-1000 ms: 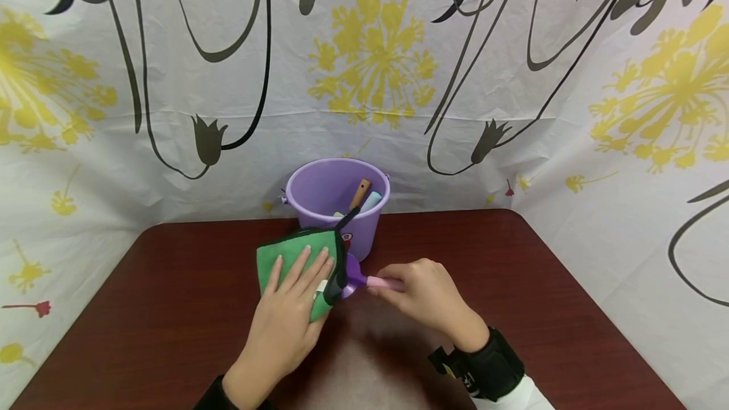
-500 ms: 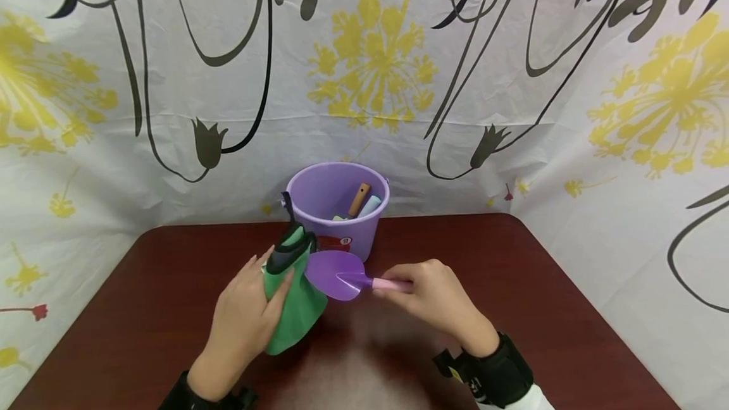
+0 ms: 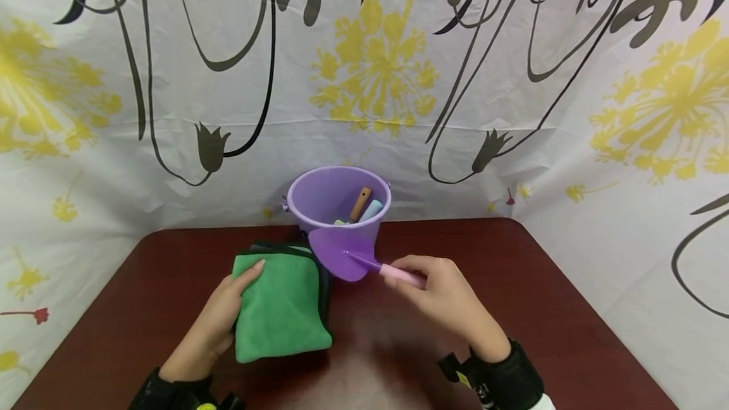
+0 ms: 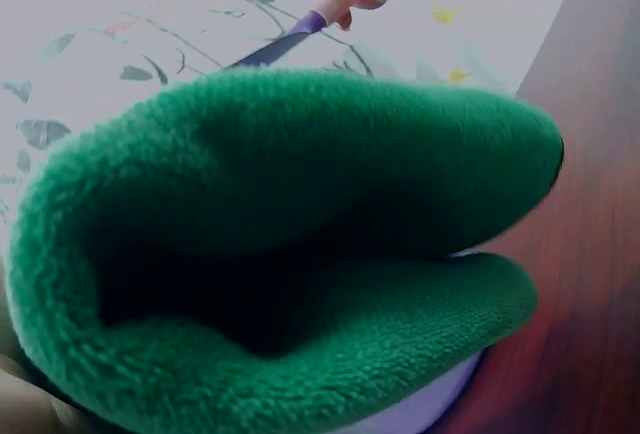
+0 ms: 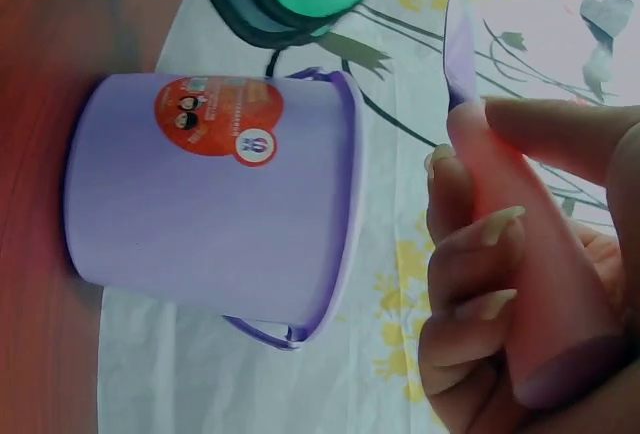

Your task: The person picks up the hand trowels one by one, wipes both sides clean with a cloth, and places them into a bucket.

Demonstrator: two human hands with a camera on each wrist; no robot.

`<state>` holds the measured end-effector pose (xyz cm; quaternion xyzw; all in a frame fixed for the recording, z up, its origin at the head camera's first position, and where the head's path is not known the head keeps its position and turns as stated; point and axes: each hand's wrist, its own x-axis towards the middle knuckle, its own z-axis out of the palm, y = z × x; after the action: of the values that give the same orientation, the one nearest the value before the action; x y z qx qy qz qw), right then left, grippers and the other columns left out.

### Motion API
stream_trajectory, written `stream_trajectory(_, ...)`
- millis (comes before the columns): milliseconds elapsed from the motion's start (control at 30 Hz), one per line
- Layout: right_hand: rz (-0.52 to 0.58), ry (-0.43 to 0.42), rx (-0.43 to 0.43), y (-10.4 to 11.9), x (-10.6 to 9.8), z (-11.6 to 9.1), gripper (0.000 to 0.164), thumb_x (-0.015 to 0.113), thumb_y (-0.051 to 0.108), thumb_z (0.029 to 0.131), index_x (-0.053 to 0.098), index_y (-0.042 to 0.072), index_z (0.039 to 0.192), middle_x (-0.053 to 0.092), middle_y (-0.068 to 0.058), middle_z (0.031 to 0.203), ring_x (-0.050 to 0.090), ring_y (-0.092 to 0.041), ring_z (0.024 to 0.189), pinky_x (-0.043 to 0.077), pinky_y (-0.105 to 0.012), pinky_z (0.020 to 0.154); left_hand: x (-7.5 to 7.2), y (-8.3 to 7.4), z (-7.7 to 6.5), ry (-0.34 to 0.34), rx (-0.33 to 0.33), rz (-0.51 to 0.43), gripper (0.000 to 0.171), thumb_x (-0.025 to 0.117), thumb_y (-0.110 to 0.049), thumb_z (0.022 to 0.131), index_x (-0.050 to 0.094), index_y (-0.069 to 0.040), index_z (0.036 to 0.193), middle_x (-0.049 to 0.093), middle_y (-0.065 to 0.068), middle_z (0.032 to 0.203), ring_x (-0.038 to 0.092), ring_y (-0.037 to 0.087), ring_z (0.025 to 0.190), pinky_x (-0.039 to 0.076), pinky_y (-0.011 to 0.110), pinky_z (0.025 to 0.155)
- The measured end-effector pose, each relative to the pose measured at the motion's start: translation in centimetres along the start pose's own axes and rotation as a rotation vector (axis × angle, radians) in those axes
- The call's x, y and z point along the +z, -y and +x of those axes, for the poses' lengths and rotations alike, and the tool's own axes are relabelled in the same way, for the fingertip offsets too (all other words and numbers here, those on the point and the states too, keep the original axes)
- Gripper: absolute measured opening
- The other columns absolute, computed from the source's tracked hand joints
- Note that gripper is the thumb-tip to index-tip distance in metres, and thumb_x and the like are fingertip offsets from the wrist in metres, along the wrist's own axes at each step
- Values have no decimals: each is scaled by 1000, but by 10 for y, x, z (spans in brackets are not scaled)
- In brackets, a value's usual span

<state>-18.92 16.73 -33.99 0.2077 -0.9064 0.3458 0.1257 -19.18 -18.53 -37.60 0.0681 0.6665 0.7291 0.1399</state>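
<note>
My left hand (image 3: 219,315) grips a folded green cloth (image 3: 279,309) with dark edging at its left side, thumb on top and the other fingers hidden beneath. In the left wrist view the fuzzy cloth (image 4: 300,154) fills most of the picture, folded over with a dark hollow between its layers. My right hand (image 3: 441,290) holds a toy shovel by its pink handle (image 3: 403,276); the purple blade (image 3: 344,255) is raised in front of the bucket. In the right wrist view, fingers and thumb wrap the pink handle (image 5: 530,244). Cloth and blade are close together; contact cannot be told.
A purple bucket (image 3: 310,195) stands at the back of the dark red table (image 3: 484,258). Inside it are a brown handle (image 3: 361,204) and a light blue handle (image 3: 371,210). Behind hangs a white patterned sheet (image 3: 319,138).
My left hand has turned the cloth over and drawn it off the shovel blade, to the left and nearer me. My right hand has tilted the shovel, lifting its blade slightly.
</note>
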Motion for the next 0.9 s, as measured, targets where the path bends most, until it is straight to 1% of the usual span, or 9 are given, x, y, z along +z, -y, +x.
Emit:
stream_trajectory(100, -34, 12, 22, -2, -3, 0, 20, 64, 46, 99, 71, 35, 113, 67, 19, 94, 59, -4, 80, 52, -25, 71, -8, 7, 2, 13, -34, -91, 33, 36, -47, 110, 54, -23, 122, 66, -11, 103, 69, 7, 95, 59, 29, 91)
stream_trajectory(200, -81, 31, 32, -4, -6, 1, 26, 52, 47, 104, 66, 35, 124, 65, 19, 108, 59, -3, 93, 52, -29, 83, -17, 14, 2, 6, -72, -168, 27, 37, -47, 110, 52, -27, 120, 63, -14, 104, 67, 3, 97, 58, 25, 92)
stream_trajectory(300, -62, 34, 27, -8, -12, 4, 29, 50, 44, 106, 64, 31, 128, 66, 15, 112, 59, -6, 97, 53, -33, 86, -26, 20, 1, 31, -86, -220, 25, 36, -45, 110, 51, -27, 120, 62, -15, 105, 66, 1, 98, 57, 23, 93)
stream_trajectory(400, -70, 17, 9, -13, -22, 9, 28, 54, 40, 105, 64, 28, 128, 67, 12, 109, 59, -8, 93, 52, -31, 82, -32, 26, 2, 33, -116, -253, 26, 36, -45, 110, 48, -27, 125, 63, -15, 108, 66, 1, 102, 56, 23, 95)
stream_trajectory(567, -149, 0, -45, -17, -37, 25, 27, 61, 35, 102, 67, 24, 126, 68, 10, 105, 57, -9, 87, 49, -27, 76, -41, 34, 2, -59, -218, -247, 36, 34, -49, 109, 34, -27, 138, 59, -18, 114, 63, -2, 106, 54, 22, 98)
stream_trajectory(633, -180, 1, -67, -16, -43, 33, 27, 62, 34, 102, 68, 22, 126, 68, 9, 104, 57, -10, 87, 49, -28, 77, -46, 37, 2, -79, -244, -235, 40, 32, -49, 110, 27, -26, 142, 57, -19, 116, 62, -3, 108, 53, 21, 99)
stream_trajectory(700, -206, 11, -90, -15, -49, 41, 27, 63, 33, 101, 68, 22, 126, 69, 8, 104, 57, -10, 87, 49, -30, 78, -50, 42, 2, -90, -261, -233, 43, 31, -49, 110, 24, -25, 145, 57, -19, 116, 61, -4, 108, 53, 21, 100)
stream_trajectory(800, -233, 37, -124, -12, -60, 53, 25, 66, 28, 100, 70, 20, 124, 70, 6, 104, 58, -11, 88, 49, -32, 79, -57, 49, 1, -94, -275, -243, 43, 32, -48, 110, 23, -25, 145, 57, -20, 115, 62, -4, 107, 52, 21, 100)
stream_trajectory(900, -269, 61, -158, -8, -70, 66, 26, 69, 24, 97, 71, 18, 123, 72, 3, 105, 61, -14, 90, 50, -34, 81, -65, 57, 1, -46, -271, -256, 38, 33, -47, 110, 26, -26, 141, 57, -19, 116, 62, -3, 108, 53, 22, 100)
